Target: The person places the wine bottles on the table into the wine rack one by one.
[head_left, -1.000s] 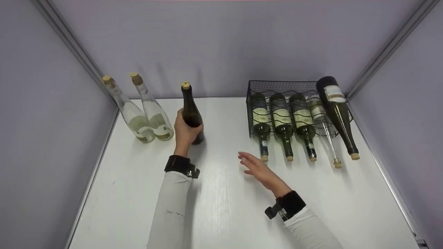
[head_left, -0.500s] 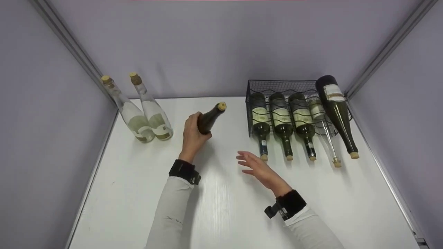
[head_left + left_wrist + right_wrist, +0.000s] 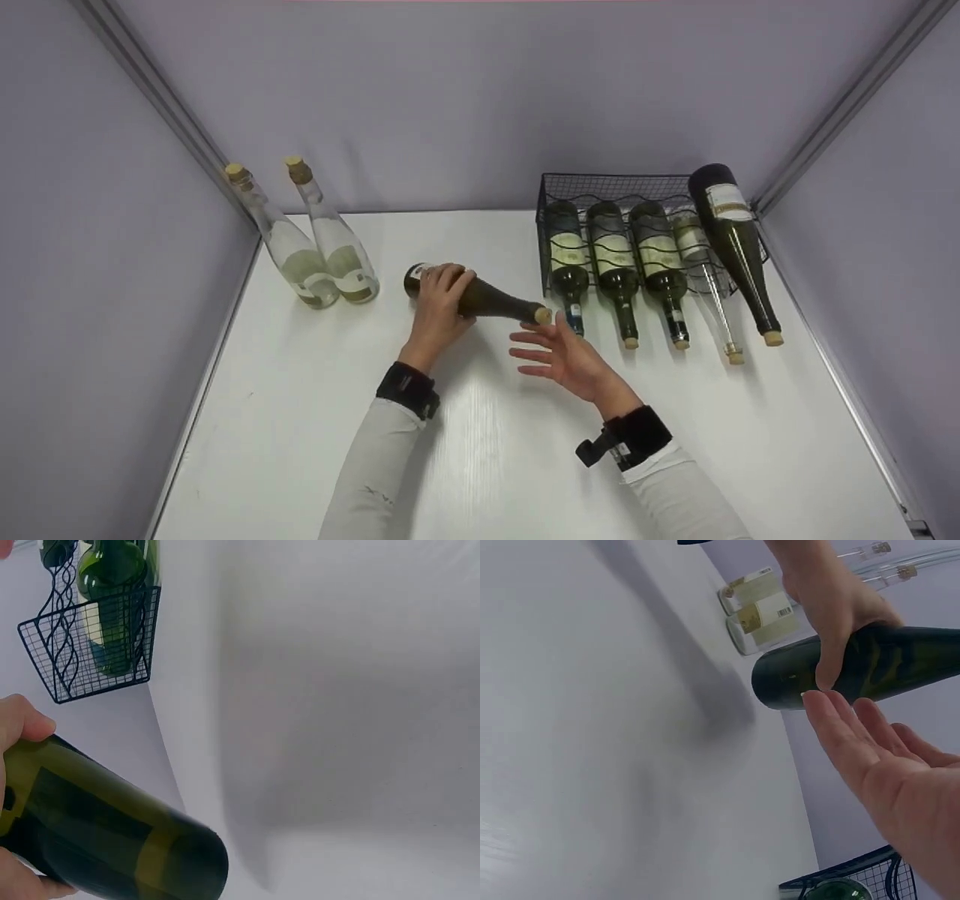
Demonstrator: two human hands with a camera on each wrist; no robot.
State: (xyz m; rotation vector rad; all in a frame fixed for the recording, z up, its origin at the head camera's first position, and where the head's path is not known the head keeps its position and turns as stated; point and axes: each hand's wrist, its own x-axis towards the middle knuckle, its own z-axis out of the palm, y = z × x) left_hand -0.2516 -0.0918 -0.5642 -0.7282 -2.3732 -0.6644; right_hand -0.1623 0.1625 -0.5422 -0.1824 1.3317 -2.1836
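Observation:
A dark green wine bottle (image 3: 499, 301) is held on its side in my left hand (image 3: 440, 307), its corked neck pointing right. The left wrist view shows the bottle's base (image 3: 180, 855) close up, with fingers and thumb around its body. My right hand (image 3: 574, 364) has its fingers spread just below the cork end; whether it touches the neck I cannot tell. In the right wrist view its straight fingers (image 3: 840, 731) lie close to the bottle. To the right, a black wire rack (image 3: 541, 225) holds several corked bottles lying down, and one more dark bottle (image 3: 739, 247) lies on top.
Two clear corked bottles stand at the left, the outer one (image 3: 289, 259) beside the inner one (image 3: 345, 259). Grey walls enclose the white table (image 3: 465, 450) at the back and both sides. The rack's bottle necks (image 3: 628, 326) jut out over its front.
My left hand has tipped the bottle from upright onto its side, the neck swinging right and down toward my right hand. The right hand's fingers have spread, with the thumb now raised.

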